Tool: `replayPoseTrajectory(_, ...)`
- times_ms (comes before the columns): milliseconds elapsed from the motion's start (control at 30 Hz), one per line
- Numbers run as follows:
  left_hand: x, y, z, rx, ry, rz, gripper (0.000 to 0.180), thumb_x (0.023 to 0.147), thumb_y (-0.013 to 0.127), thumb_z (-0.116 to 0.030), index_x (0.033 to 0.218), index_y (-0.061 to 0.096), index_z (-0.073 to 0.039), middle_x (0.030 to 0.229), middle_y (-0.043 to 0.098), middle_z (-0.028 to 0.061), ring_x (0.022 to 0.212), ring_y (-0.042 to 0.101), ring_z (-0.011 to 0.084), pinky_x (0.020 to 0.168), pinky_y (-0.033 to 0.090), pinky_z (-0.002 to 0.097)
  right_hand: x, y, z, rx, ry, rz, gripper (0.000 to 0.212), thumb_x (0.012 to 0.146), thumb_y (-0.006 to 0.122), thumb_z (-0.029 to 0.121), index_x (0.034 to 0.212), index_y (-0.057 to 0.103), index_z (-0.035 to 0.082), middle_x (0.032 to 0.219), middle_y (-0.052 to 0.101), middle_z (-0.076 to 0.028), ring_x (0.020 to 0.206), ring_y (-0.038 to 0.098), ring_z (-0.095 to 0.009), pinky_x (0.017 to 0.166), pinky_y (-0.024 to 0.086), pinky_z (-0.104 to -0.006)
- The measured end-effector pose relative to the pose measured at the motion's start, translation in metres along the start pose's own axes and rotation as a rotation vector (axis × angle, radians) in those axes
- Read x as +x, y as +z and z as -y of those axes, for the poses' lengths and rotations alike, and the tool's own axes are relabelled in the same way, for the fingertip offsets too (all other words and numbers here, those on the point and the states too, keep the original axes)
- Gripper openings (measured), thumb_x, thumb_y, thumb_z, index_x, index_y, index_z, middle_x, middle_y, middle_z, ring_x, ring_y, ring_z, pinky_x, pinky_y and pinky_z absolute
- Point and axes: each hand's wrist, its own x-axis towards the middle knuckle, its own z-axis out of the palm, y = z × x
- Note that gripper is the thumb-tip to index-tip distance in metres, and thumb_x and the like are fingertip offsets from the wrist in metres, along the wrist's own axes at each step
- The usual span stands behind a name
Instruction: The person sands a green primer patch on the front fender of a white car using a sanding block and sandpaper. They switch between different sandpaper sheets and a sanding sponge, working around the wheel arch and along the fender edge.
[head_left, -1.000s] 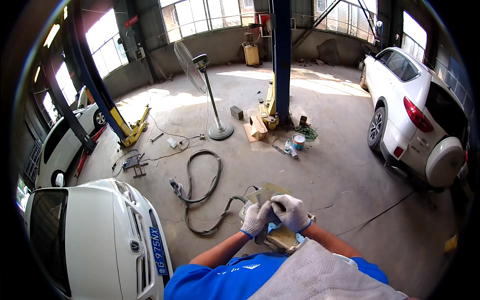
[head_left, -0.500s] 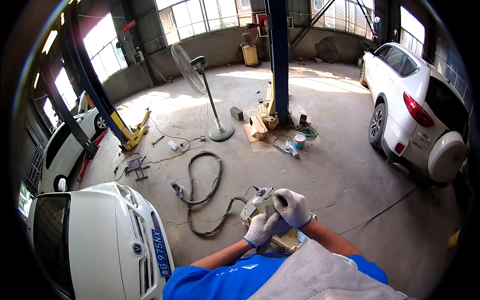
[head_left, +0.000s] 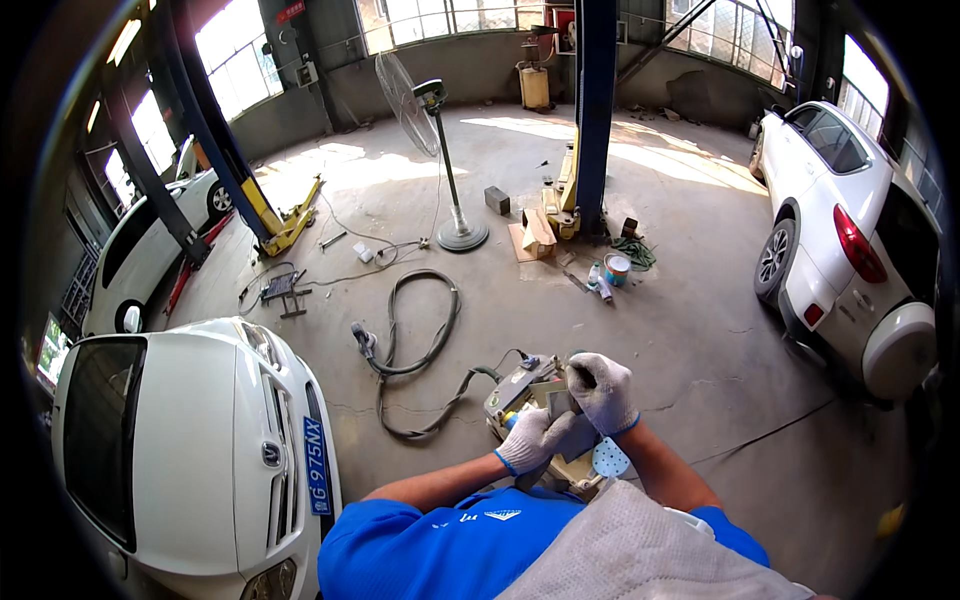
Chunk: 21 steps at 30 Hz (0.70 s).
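White knitted work gloves with blue cuffs cover both hands, held close together over a cluttered machine top. My left hand (head_left: 532, 442) is closed on a flat grey piece (head_left: 575, 440), its thumb lying along the near side. Just above and to the right, my right hand (head_left: 603, 392) has its fingers curled in; what they grip is mostly hidden. A small grey edge shows between the two hands. Under them is a boxy cream-and-grey machine (head_left: 520, 385) with a dark hose. Beside my right wrist lies a light blue disc with holes (head_left: 610, 458).
The thick hose (head_left: 448, 335) loops over the concrete floor to a hand sander (head_left: 364, 340). A white car (head_left: 180, 430) stands at left, a white SUV (head_left: 840, 220) at right. Ahead are a standing fan (head_left: 450, 170), a blue lift post (head_left: 595, 120) and an open can (head_left: 617, 266).
The whole view has shifted, so the floor and cars appear moved. My hands stay together; the right one has turned slightly, and more of the disc with holes shows.
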Motion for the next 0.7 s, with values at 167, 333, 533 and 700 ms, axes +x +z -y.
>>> replayPoseTrajectory(167,0.024,-0.026,-0.025,-0.419,-0.247,-0.094,0.04,0.104,0.055,-0.032,0.096,0.067,0.005,0.084,0.072,0.0068,0.08,0.066,0.0147,0.071,0.053,0.0317,-0.008,-0.001,0.008,-0.04,-0.087,0.143,0.016,0.082,0.075,0.007,0.095,0.066,0.007,0.086,0.069,-0.015,0.076,0.069,-0.035,0.069,0.056,-0.0401)
replayPoseTrajectory(333,0.03,-0.025,-0.045,-0.132,0.052,-0.063,0.039,0.103,0.056,-0.034,0.099,0.065,0.004,0.082,0.07,0.0091,0.078,0.065,0.016,0.071,0.053,0.0343,0.015,-0.004,-0.001,0.01,-0.01,-0.061,0.016,0.082,0.073,0.004,0.096,0.067,0.007,0.084,0.067,-0.016,0.076,0.069,-0.034,0.069,0.056,-0.0404)
replayPoseTrajectory(533,0.039,-0.042,-0.064,-0.452,-0.388,-0.119,0.037,0.104,0.053,-0.028,0.089,0.067,0.003,0.069,0.069,0.0083,0.064,0.067,0.0155,0.061,0.054,0.0332,0.009,-0.008,0.001,0.067,-0.041,0.12,0.016,0.082,0.074,0.005,0.096,0.067,0.007,0.09,0.071,-0.015,0.077,0.071,-0.031,0.071,0.057,-0.0371)
replayPoseTrajectory(700,0.048,-0.042,-0.079,-0.518,-0.252,-0.052,0.038,0.104,0.051,-0.03,0.092,0.068,0.002,0.075,0.072,0.0102,0.066,0.07,0.0146,0.059,0.055,0.0293,0.008,-0.01,0.0,0.096,-0.051,-0.002,0.019,0.08,0.075,0.003,0.097,0.068,0.006,0.089,0.071,-0.014,0.077,0.071,-0.03,0.07,0.057,-0.0352)
